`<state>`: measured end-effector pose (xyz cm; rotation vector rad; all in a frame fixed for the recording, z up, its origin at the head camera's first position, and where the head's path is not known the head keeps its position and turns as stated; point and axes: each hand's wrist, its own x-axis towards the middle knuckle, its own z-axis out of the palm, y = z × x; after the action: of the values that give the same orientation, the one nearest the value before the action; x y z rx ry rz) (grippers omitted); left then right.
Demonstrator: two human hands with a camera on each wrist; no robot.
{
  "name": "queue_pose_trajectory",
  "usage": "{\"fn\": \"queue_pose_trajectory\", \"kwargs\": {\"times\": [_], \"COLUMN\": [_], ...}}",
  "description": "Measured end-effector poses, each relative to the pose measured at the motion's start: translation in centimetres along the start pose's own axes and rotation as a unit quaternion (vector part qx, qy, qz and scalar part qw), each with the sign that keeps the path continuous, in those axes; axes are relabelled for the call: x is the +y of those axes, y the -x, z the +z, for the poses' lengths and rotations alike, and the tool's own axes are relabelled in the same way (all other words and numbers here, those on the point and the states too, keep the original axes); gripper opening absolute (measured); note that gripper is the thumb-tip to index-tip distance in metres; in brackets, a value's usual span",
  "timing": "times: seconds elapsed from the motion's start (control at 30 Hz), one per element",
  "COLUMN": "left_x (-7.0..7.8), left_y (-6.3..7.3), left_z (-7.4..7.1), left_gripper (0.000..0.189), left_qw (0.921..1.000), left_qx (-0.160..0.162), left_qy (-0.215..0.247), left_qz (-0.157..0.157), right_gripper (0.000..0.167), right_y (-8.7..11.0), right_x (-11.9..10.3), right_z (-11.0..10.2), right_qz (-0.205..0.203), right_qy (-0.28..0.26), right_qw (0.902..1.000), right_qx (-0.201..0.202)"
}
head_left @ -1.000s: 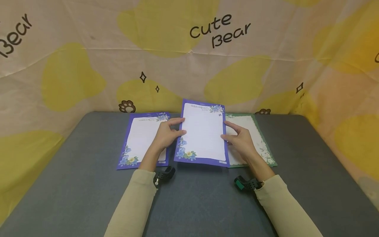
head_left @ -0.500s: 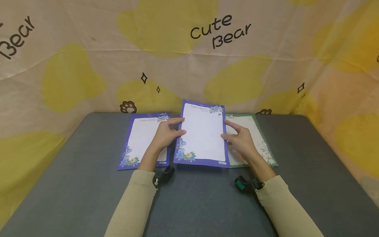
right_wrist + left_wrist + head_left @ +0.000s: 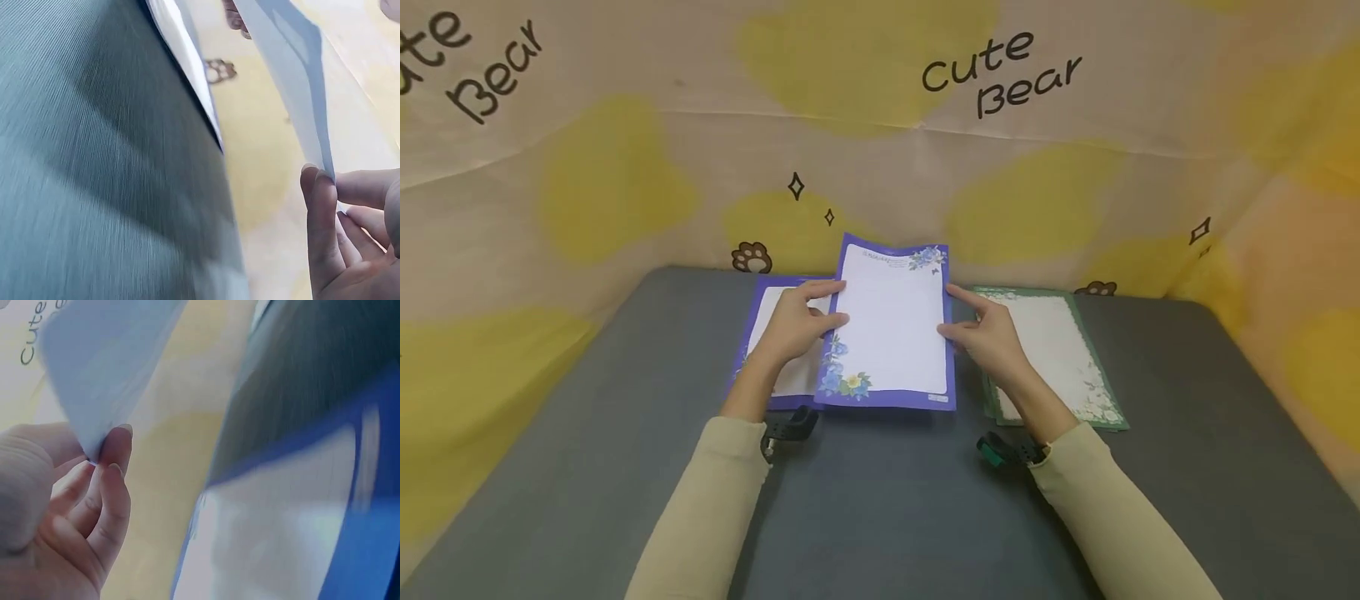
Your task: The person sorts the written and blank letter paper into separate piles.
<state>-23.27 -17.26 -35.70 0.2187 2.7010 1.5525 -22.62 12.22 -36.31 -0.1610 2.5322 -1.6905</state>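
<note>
A purple-bordered sheet of letter paper (image 3: 891,333) with blue flowers at two corners is held above the table, bowed slightly. My left hand (image 3: 793,325) pinches its left edge between thumb and fingers; the left wrist view shows that pinch on the paper's edge (image 3: 106,375). My right hand (image 3: 992,337) pinches the opposite edge, and in the right wrist view the paper (image 3: 294,75) bends away from those fingertips. Beneath and left of it lies another purple-bordered sheet (image 3: 790,379), partly covered by the left hand and the held sheet.
Green-bordered floral sheets (image 3: 1045,350), slightly fanned, lie on the right behind my right forearm. The grey table (image 3: 880,500) ends at a hanging cloth (image 3: 880,167) with yellow patches and lettering. Each wrist wears a dark band (image 3: 790,425).
Both hands have carried the held sheet leftward, off the green-bordered sheets and partly over the left purple-bordered sheet. The head view has also shifted slightly.
</note>
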Motion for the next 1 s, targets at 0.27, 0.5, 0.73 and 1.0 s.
{"fn": "queue_pose_trajectory", "kwargs": {"times": [0.27,0.5,0.73,1.0], "left_x": [-1.9,-3.9,-5.7,-6.9], "left_y": [1.0,1.3,0.6,0.5], "left_z": [-5.5,-7.9,-8.0,-7.5], "left_gripper": [0.052,0.053,0.052,0.053], "left_qw": [0.9978,0.9929,0.9888,0.9825], "left_qx": [0.024,0.044,0.041,0.039], "left_qy": [-0.062,-0.110,-0.139,-0.172], "left_qz": [-0.001,-0.014,-0.037,-0.062], "right_gripper": [0.066,0.065,0.066,0.064], "right_y": [-2.1,-3.7,-5.0,-5.5], "right_x": [-2.6,-3.7,-3.1,-1.7], "right_z": [5.1,8.5,10.5,12.5], "right_qz": [-0.033,-0.033,-0.016,0.012], "right_qy": [0.011,0.008,0.037,0.037], "right_qw": [0.9989,0.9981,0.9979,0.9987], "right_qx": [-0.032,-0.051,-0.051,-0.032]}}
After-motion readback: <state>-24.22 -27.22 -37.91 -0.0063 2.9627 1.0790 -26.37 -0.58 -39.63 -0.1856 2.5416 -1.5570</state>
